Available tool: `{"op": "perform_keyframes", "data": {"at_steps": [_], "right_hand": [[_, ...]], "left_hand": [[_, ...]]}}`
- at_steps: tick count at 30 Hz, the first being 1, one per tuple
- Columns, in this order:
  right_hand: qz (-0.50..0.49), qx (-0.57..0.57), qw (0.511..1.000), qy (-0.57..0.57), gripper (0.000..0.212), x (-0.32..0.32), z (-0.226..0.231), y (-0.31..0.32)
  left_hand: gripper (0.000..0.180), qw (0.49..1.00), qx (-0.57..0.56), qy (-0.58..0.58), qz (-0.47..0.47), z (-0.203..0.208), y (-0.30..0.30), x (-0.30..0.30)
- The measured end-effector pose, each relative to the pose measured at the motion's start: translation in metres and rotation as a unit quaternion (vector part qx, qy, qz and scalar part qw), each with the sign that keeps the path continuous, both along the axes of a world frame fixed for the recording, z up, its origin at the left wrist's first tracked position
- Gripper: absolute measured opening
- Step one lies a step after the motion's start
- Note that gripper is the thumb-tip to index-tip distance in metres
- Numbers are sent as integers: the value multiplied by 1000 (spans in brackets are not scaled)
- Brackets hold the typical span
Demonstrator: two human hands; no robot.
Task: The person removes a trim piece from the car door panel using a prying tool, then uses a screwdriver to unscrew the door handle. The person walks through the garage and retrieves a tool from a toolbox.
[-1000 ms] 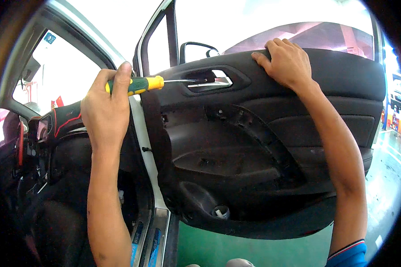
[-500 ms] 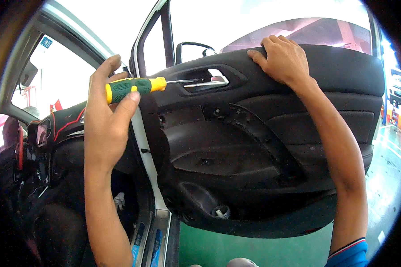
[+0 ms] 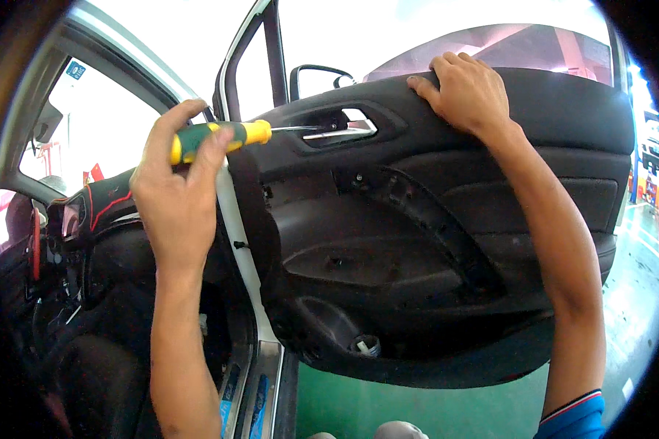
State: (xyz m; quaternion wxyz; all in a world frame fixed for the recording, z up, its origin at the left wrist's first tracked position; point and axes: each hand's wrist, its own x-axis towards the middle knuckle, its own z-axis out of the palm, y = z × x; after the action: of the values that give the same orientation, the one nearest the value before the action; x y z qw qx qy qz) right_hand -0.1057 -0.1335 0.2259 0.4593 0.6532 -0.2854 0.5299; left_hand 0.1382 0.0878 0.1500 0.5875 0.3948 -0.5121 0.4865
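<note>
Roughly, hours are read from the middle of the black door panel (image 3: 436, 241). Left hand (image 3: 179, 172) at ten o'clock: partly closed round the handle of a green-and-yellow screwdriver (image 3: 250, 132), thumb on the near side, index finger raised clear above it. Slim shaft runs level into the recess of the silver inner door handle (image 3: 357, 132), at half past ten; whether the tip touches anything there, cannot tell. Right hand (image 3: 470, 95) just past twelve: loosely open, no tool in it, lying on the panel's top edge with fingers over the rim and thumb spread apart.

Edges — front edge of the panel stands just beside the white body pillar near nine; lower edge curves well above the green floor (image 3: 410, 410) at six. Open room between the two hands, and between the left wrist and the panel's front edge.

Containers — round cup well (image 3: 375, 353) at seven, low in the panel, holds a small white object (image 3: 364, 345), kind unclear. Long door pocket (image 3: 461, 333) beside it, toward half past five: inside too dark to read.
</note>
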Motion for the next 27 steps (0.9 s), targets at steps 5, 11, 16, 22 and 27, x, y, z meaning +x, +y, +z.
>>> {"op": "perform_keyframes", "data": {"at_steps": [5, 11, 16, 22, 27], "right_hand": [[0, -13, 1000, 4, 53, 2, 2, -1], [5, -20, 1000, -2, 53, 1, 1, -3], [-4, -9, 1000, 9, 52, 2, 2, -1], [0, -15, 1000, 3, 52, 0, 2, -3], [-7, 7, 1000, 0, 52, 3, 3, -1]], "left_hand": [[41, 988, 43, 136, 59, 0, 3, 9], [40, 998, -25, 56, -24, -1, -6, 0], [44, 971, 79, 216, 60, 9, 8, 7], [45, 995, 67, 79, -12, -2, 3, 1], [50, 981, 94, 155, 71, 6, 10, 4]]}}
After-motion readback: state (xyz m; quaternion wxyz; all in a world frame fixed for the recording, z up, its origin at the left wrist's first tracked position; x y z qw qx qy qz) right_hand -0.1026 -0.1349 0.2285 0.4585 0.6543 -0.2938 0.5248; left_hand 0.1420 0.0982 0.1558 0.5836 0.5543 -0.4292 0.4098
